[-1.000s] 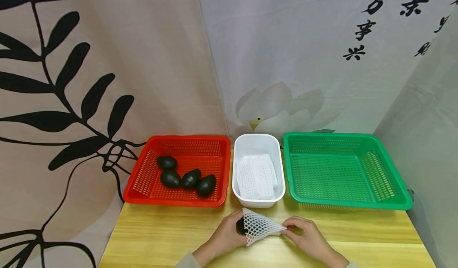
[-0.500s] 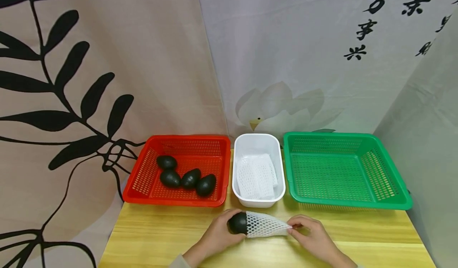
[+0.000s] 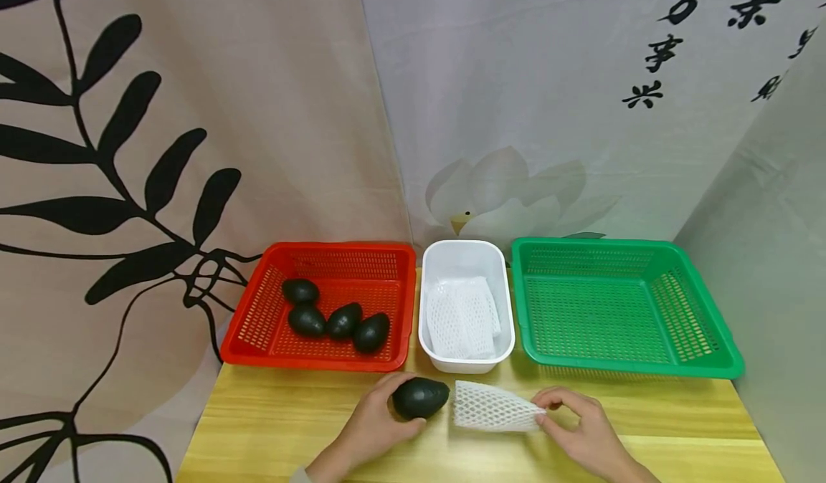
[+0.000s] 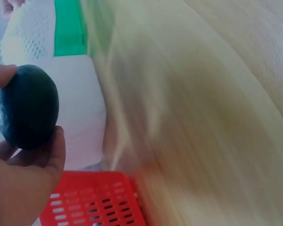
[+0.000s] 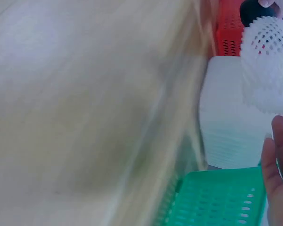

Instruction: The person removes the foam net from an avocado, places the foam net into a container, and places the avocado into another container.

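My left hand (image 3: 373, 420) grips a dark green avocado (image 3: 421, 398) near the front of the table, with thumb and fingers curled round it; the left wrist view shows the same avocado (image 4: 28, 107) bare. To its right, my right hand (image 3: 582, 428) pinches the narrow end of a white foam net sleeve (image 3: 495, 407). The sleeve's wide end faces the avocado, a small gap between them. In the right wrist view the foam net sleeve (image 5: 268, 66) hangs beyond the fingertips of the right hand (image 5: 280, 165).
A red basket (image 3: 316, 363) holding several avocados stands back left. Beside it is a white tub (image 3: 466, 367) with more foam net sleeves (image 3: 463, 318). A green basket (image 3: 600, 311) stands at back right. The wooden table (image 3: 284, 404) runs up to a curtain.
The avocado has come out of the foam net sleeve. My left hand has moved left with the avocado, and my right hand slightly right with the sleeve.
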Tool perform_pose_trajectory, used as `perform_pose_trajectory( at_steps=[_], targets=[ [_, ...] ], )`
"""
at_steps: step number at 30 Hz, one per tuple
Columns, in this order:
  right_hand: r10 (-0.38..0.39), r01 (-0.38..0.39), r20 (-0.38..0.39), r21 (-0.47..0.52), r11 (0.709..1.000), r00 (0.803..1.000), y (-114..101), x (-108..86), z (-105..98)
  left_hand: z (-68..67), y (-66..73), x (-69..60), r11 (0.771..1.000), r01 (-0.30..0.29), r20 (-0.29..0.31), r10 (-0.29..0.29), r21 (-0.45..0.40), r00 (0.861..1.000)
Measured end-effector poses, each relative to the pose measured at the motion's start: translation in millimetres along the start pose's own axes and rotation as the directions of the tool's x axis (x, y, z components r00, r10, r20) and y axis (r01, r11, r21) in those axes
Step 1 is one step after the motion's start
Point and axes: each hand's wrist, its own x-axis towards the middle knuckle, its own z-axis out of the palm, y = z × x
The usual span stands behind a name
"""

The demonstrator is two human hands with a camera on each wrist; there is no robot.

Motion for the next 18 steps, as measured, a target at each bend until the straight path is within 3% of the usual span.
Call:
perform_pose_trajectory(
  at_steps=[5, 8, 10, 12, 14, 18],
  targets=[
    [-0.106, 0.109, -0.042, 0.065, 0.992, 0.993, -5.6, 5.0, -7.1, -11.7, 6.8, -3.9, 0.998, -0.048, -0.06, 0.046, -0.034, 0.997],
    [-0.199, 0.209, -0.1, 0.104, 0.972, 0.975, -6.3, 9.3, -8.1, -18.8, 7.0, -4.4, 0.992, -0.121, -0.1, 0.116, -0.044, 0.988],
    [-0.24, 0.259, -0.141, 0.138, 0.956, 0.961, -7.2, 12.4, -8.2, -23.6, 5.2, -3.5, 0.982, -0.187, -0.13, 0.182, -0.025, 0.975],
    [-0.255, 0.287, -0.179, 0.185, 0.94, 0.95, -8.9, 16.0, -8.5, -28.8, 2.1, -1.7, 0.969, -0.247, -0.163, 0.245, 0.007, 0.956],
    [-0.253, 0.299, -0.207, 0.238, 0.924, 0.945, -11.6, 20.3, -9.6, -35.0, 0.2, 0.3, 0.962, -0.271, -0.189, 0.272, 0.033, 0.944],
    [-0.22, 0.292, -0.24, 0.324, 0.9, 0.945, -18.9, 29.6, -12.9, -48.8, -1.4, 2.9, 0.968, -0.24, -0.232, 0.251, 0.077, 0.94]
  ],
)
